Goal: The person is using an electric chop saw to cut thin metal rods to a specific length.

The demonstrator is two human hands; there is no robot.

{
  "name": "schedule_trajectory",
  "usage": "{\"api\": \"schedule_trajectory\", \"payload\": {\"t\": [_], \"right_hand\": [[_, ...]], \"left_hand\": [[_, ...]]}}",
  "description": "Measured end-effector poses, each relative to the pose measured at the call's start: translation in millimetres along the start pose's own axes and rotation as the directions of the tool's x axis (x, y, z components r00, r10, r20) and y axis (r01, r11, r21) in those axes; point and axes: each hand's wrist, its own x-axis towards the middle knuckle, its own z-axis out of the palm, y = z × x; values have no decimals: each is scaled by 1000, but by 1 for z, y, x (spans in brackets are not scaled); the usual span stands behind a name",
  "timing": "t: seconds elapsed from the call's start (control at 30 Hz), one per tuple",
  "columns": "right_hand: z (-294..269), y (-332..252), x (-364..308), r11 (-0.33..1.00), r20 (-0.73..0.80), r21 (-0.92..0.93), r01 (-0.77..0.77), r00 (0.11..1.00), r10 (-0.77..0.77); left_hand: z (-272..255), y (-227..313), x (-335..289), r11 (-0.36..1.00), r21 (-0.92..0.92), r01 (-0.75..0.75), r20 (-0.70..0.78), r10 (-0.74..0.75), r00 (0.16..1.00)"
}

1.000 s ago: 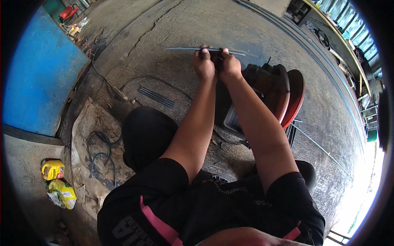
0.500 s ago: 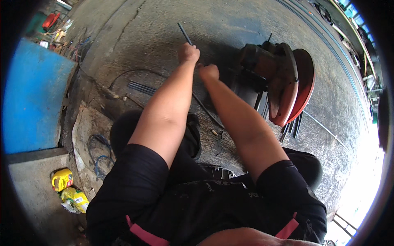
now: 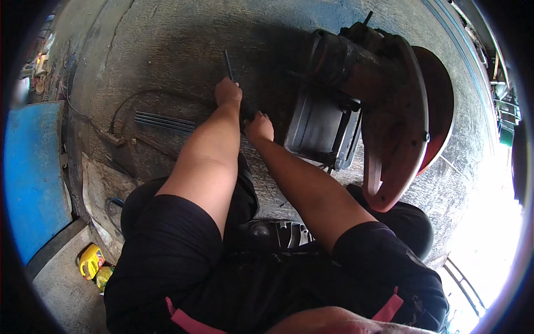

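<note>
My left hand point(image 3: 228, 92) is closed round a thin dark metal rod point(image 3: 228, 62), whose far end sticks out beyond the fist. Just right of it and nearer to me, my right hand point(image 3: 260, 127) is curled shut by a dark shape; what the fingers hold is hidden. Both arms reach forward over the floor. To the right of my hands stands a chop saw point(image 3: 347, 64) with a worn red handle point(image 3: 384, 183) and a round reddish guard point(image 3: 436, 111). Its grey metal base point(image 3: 317, 122) lies close beside my right hand.
Several cut rods point(image 3: 165, 121) lie on the concrete floor left of my left forearm, near a dark cable point(image 3: 125, 106). A blue panel point(image 3: 33, 178) stands at the left, with a yellow container point(image 3: 90, 261) below it. Long pipes point(image 3: 450, 28) run along the far right.
My view has shifted, and the saw appears larger and nearer. Both hands sit lower and further left in the picture, the right hand now further below the left. The left hand still grips the rod.
</note>
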Motion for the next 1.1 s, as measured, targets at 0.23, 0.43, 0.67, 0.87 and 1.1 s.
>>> {"api": "schedule_trajectory", "payload": {"t": [0.23, 0.43, 0.67, 0.87, 1.1], "right_hand": [[-23, 14, -25, 998, 222, 30, 53, 973, -59], [-53, 30, -53, 977, 140, -15, 211, 968, -207], [-139, 78, -127, 758, 430, -451, 471, 859, -278], [-184, 150, -188, 583, 378, -609, 538, 843, -383], [-181, 194, -201, 789, 102, -498, 359, 928, -357]], "left_hand": [[8, -11, -22, 987, 44, 153, -123, -146, 982], [16, -18, -59, 991, 96, 88, -228, -64, 972], [16, 44, -127, 944, -208, 258, 61, -250, 966], [112, 49, -269, 395, -771, 500, 444, -230, 866], [141, 43, -308, 42, -499, 866, 859, 157, 487]]}}
